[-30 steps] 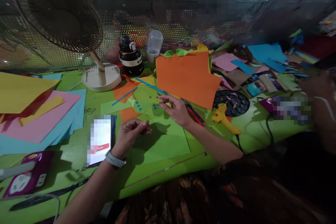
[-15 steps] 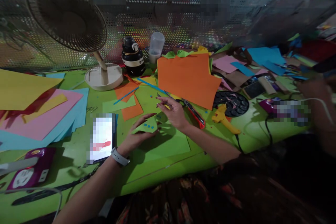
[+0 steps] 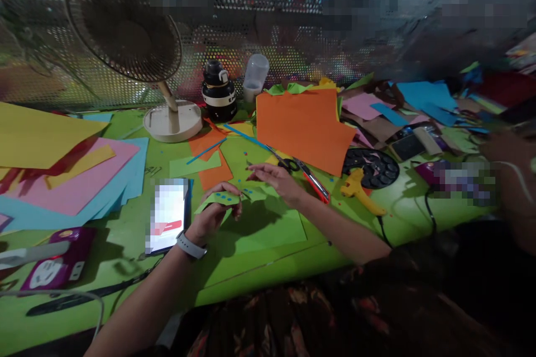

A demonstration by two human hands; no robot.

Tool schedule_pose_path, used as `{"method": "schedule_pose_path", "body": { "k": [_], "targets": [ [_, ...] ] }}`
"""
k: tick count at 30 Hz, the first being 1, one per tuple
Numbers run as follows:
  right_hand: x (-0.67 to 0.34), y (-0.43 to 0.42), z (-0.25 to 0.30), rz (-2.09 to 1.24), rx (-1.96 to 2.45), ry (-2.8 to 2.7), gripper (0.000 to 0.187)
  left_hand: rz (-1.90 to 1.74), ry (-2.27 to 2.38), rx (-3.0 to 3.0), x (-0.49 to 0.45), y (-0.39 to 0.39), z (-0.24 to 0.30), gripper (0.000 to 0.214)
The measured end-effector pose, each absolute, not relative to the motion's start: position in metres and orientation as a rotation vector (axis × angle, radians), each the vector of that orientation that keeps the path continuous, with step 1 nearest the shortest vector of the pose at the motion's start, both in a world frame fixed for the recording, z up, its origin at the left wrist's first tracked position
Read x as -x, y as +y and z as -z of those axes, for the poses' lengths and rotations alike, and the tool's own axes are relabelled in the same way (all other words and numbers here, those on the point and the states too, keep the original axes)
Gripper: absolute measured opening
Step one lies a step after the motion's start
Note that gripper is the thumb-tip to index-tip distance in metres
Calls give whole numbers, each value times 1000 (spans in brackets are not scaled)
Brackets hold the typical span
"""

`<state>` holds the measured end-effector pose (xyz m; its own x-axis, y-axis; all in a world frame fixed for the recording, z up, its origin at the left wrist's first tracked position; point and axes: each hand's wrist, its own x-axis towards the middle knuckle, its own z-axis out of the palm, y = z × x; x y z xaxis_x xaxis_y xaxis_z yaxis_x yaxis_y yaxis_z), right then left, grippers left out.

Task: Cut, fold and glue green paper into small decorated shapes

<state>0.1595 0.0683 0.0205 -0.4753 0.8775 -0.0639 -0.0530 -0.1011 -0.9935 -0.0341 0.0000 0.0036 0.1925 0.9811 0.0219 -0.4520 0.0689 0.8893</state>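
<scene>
Head camera view: we work at a bright green table (image 3: 113,240), its top strewn with coloured paper. A round, beige-white fan (image 3: 129,30) stands at its back, left of a black bottle with a white band (image 3: 218,95). A broad orange paper sheet (image 3: 299,125) lies to the right of the bottle, and a flat light-green paper sheet (image 3: 272,228) lies nearest us, beneath our hands. Left of that sheet we have a lit phone (image 3: 170,215); to the right, a yellow glue gun (image 3: 360,189) rests against a black round tray (image 3: 385,170). Our right hand (image 3: 278,181) hovers above the far part of the light-green sheet, palm down, fingers stretched forward with little gap between them; whether they pinch anything we cannot tell. Just beyond it lie black-handled scissors (image 3: 288,164). Our left hand (image 3: 209,218), near the phone, holds a small light-green paper piece (image 3: 208,201) between thumb and fingers, tilted and raised above the sheet. Smallest of all, three round blue dots (image 3: 223,197) sit in a row on that piece, facing up towards us.
</scene>
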Motion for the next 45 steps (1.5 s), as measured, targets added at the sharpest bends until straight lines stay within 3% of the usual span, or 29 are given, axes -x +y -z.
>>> {"method": "schedule_pose_path", "body": {
  "k": [3, 7, 20, 26, 36, 40, 45],
  "targets": [
    [-158, 63, -14, -1926, 867, -1458, 27, -1234, 707, -916, 35, 0, -4, 16],
    [-154, 59, -10, -1955, 793, -1334, 30, -1258, 778, -829, 32, 3, -5, 7],
    [-154, 53, -11, -1268, 934, -1620, 22, -992, 1181, -1018, 17, 4, 1, 27],
    [-159, 57, -14, -1133, 948, -1730, 26, -1019, 1225, -983, 20, 7, 2, 27],
    [-199, 87, -4, -380, 1303, -2424, 28, -1299, 1171, -862, 28, 11, -1, 18],
    [-236, 60, -20, -193, 1335, -2394, 31, -1294, 1213, -869, 28, 12, 0, 19],
    [-336, 18, -30, 131, 1795, -2118, 44, -1314, 1244, -870, 28, 11, -1, 20]
  ]
}}
